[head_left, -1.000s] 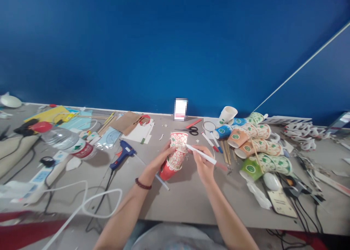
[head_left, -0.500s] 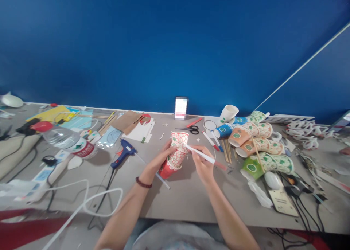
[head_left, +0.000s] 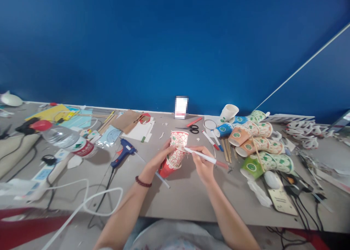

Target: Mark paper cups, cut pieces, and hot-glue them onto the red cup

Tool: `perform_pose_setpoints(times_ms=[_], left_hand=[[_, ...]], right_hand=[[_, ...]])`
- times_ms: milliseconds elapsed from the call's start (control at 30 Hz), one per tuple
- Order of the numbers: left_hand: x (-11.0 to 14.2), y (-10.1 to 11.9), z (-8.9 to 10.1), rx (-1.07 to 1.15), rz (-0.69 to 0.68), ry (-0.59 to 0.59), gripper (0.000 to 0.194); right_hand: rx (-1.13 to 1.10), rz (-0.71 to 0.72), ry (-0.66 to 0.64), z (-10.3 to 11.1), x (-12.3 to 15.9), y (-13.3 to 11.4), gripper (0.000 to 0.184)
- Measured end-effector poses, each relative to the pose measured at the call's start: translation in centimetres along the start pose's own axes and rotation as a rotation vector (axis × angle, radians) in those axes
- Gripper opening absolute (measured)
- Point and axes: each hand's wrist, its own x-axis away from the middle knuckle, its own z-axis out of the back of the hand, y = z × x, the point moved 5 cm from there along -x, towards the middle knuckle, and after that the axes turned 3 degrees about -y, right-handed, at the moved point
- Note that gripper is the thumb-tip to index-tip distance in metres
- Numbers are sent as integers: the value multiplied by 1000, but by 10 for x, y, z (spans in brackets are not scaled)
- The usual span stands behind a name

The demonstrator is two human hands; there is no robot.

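Observation:
A stack of patterned paper cups [head_left: 179, 140], red at the near end, lies tilted in front of me with its pale rim facing away. My left hand [head_left: 162, 156] is wrapped round the left side of the cups, a dark red beaded bracelet on its wrist. Pinched in my right hand [head_left: 202, 162] is a white marker pen [head_left: 202, 155] with a reddish end. Its tip meets or nearly meets the right side of the cups. Under the cups passes a thin translucent stick [head_left: 163, 180], partly hidden.
A blue hot glue gun [head_left: 123, 153] and a water bottle [head_left: 65, 139] lie to the left. Black-handled scissors [head_left: 193, 129] lie beyond the cups. Further stacked paper cups [head_left: 251, 167], wooden sticks [head_left: 226, 149] and two markers [head_left: 210, 140] are on the right. Cables [head_left: 105, 195] trail across the front left.
The pen has dipped slightly at its tip and shifted down a little along the cups. The left hand keeps its hold, with hardly any movement.

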Motion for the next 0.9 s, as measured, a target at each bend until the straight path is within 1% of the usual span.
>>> perform_pose_setpoints(times_ms=[167,300,367,567,700,900], left_hand=[[-3,-2,4,-32,-23,-18,51],[-4,-3,5,-38,-31,-28,53],[-3,-2,4,-28,-24,-25,54],[-1,-1,1,3,4,-28,55],[-2,-1,1,3,-16,-25,53],[-2,-3,3,1,-22,-27,49]], right_hand=[[-20,-4,-27,-1,-1,3,11],[-59,-27,-34,-2,-1,5,13],[-78,-45,-22,-1,0,7,12],[-104,-122,85,3,2,16,16],[-108,-135,84,3,3,20,17],[-83,-129,66,2,3,18,17]])
